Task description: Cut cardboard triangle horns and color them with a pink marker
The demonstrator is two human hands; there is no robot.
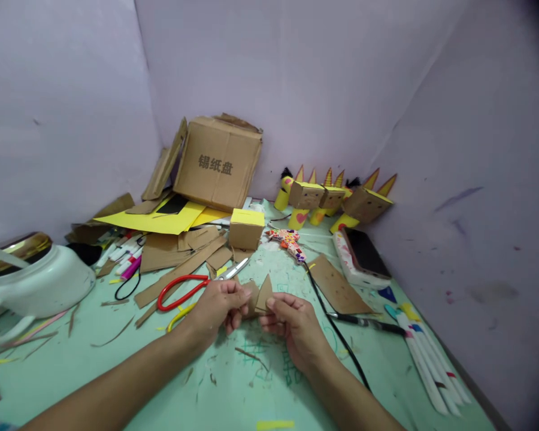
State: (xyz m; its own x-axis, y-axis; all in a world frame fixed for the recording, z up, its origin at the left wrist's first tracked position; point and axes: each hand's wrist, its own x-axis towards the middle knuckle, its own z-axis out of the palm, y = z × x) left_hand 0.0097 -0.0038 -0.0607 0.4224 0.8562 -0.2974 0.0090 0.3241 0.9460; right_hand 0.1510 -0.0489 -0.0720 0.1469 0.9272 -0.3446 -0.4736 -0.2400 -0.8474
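Between the thumb and fingers of my right hand [294, 323] is a pointed, ear-shaped cardboard piece [264, 292], its tip upward. My left hand [220, 305] is closed, its thumb and forefinger pinching a second small cardboard piece [251, 299] beside the first. The two pieces overlap or nearly touch; I cannot tell which. Just behind my left hand lie red-handled scissors [182, 291], blades toward the back. A yellow handle [178, 317] shows partly from under that hand. Beyond the hands stands a small cardboard box [246, 233] with a yellow top.
Cardboard scraps [184, 269] lie at the left, with a large cardboard box [220, 161] behind. A patterned glue gun [290, 242] trails a black cord [336, 329] past my right hand. Horned cardboard figures [308, 194], a phone [366, 251], markers [424, 359] and a white pot [49, 287] stand around.
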